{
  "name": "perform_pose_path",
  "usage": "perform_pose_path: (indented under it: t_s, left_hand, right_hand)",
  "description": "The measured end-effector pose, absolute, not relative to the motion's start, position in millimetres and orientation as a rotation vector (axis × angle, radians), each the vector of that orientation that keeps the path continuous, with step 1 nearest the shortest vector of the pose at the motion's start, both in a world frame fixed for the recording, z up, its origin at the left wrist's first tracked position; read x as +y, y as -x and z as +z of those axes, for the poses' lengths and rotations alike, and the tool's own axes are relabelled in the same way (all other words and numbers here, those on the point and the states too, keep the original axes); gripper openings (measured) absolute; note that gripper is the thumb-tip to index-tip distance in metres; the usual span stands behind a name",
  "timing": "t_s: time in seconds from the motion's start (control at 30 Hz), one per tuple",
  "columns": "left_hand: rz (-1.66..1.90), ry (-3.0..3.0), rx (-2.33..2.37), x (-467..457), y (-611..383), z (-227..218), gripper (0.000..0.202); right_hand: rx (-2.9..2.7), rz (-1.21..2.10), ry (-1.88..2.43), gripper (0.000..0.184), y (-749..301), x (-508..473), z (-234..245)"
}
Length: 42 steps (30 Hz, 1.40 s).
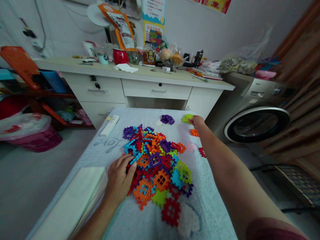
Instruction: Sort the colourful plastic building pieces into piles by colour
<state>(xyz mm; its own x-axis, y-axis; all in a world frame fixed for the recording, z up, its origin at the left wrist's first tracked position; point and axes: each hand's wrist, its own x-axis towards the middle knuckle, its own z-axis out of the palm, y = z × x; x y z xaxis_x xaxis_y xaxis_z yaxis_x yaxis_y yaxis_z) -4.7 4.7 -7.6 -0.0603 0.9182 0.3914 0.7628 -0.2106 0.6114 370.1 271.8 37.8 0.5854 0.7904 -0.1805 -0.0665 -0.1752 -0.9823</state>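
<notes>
A heap of plastic interlocking tiles [161, 180] in orange, red, purple, blue and green lies on the cloth-covered table. At the heap's left edge my left hand [121, 176] is closed, its thumb and fingertips on a blue interlocking tile [136, 158] seen nearly edge-on. Stretched out to the far right, my right hand [198, 121] pinches the edge of a green interlocking tile [187, 118] low over the table. Apart from the heap are a purple tile [167, 119], an orange tile [194, 132] and a red tile [202, 152], the last partly behind my right forearm.
A white box [110, 125] lies on the table's far left, and a long pale object [72, 200] at the near left. Beyond stands a desk [157, 77] with jars and cups. A washing machine [255, 110] is at right, a pink bin [37, 136] at left.
</notes>
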Motion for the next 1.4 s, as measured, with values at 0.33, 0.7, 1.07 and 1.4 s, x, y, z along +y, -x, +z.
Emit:
perform_pose_path:
  t_s: [0.33, 0.7, 1.07, 1.4]
  left_hand:
    - [1.108, -2.025, 1.831, 4, 5, -9, 0.037]
    - [1.087, -2.047, 1.921, 0, 0, -3, 0.037]
    - [1.075, -2.067, 1.950, 0, 0, -6, 0.037]
    - [1.112, -2.101, 1.896, 2, 2, -9, 0.039]
  right_hand:
    - [-0.829, 0.906, 1.456, 0.025, -370, 207, 62]
    - [-2.173, 0.949, 1.441, 0.030, -332, 25, 59]
    - [-2.358, 0.499, 1.552, 0.076, -310, -35, 40]
    - [-2.085, 0.557, 1.506, 0.022, -317, -26, 37]
